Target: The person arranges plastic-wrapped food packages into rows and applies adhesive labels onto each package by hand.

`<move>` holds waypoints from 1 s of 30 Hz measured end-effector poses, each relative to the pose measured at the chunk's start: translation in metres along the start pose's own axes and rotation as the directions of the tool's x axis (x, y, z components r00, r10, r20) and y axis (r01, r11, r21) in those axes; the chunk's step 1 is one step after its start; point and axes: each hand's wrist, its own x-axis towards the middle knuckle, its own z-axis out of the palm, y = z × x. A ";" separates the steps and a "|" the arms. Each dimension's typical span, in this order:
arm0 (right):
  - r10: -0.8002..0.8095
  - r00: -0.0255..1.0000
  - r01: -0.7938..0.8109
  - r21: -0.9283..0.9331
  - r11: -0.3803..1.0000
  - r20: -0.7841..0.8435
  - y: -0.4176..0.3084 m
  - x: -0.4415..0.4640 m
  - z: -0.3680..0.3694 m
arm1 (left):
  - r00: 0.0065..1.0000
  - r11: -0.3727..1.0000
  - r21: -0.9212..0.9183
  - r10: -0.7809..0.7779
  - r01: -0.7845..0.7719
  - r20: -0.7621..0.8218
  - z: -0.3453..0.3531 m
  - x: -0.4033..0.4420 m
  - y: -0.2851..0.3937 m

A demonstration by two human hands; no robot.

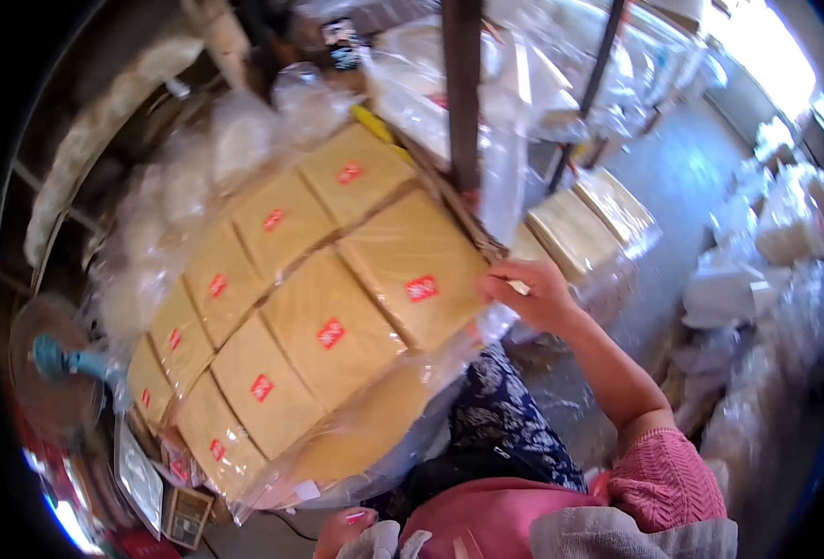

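Note:
Flat tan packs (328, 321) lie in two rows on the table, each bearing a small red label (421, 288). Clear plastic film (272, 480) spreads under and around them. At the near right pack's corner, my right hand (535, 294) has its fingers pinched together, with a small pale bit showing between them. What it grips there is unclear. Low in the view, close to my body, my left hand (339, 533) is partly cut off by the frame. Its fingers are curled at a small red-and-white piece (356, 515) that resembles a label.
A dark post (462, 93) rises at the table's far edge. Right of it sit more pale stacked packs (575, 233) in plastic. Bagged bundles (794, 224) line the right side. A fan (62, 359) stands at the left, and clear bags (179, 177) crowd behind the packs.

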 end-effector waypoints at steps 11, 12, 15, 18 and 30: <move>0.908 0.113 -0.752 0.562 0.344 -0.404 0.256 -0.141 -0.131 | 0.985 0.990 -0.006 -0.140 0.141 0.103 0.019 0.050 0.015; 0.902 0.103 -0.760 0.552 0.343 -0.419 0.261 -0.132 -0.134 | 0.983 0.987 -0.021 -0.155 0.158 0.097 0.019 0.050 0.014; 0.882 0.168 -0.773 0.496 0.395 -0.441 0.283 -0.112 -0.139 | 0.983 0.985 -0.062 -0.158 0.164 0.089 0.016 0.053 0.007; 0.816 0.320 -0.756 0.389 0.526 -0.482 0.318 -0.109 -0.139 | 0.986 0.985 -0.080 -0.150 0.155 0.070 0.019 0.052 0.007; 0.569 0.772 -0.502 0.277 0.819 -0.282 -0.017 -0.051 -0.191 | 0.995 0.982 -0.188 -0.006 0.024 0.099 0.015 0.044 0.002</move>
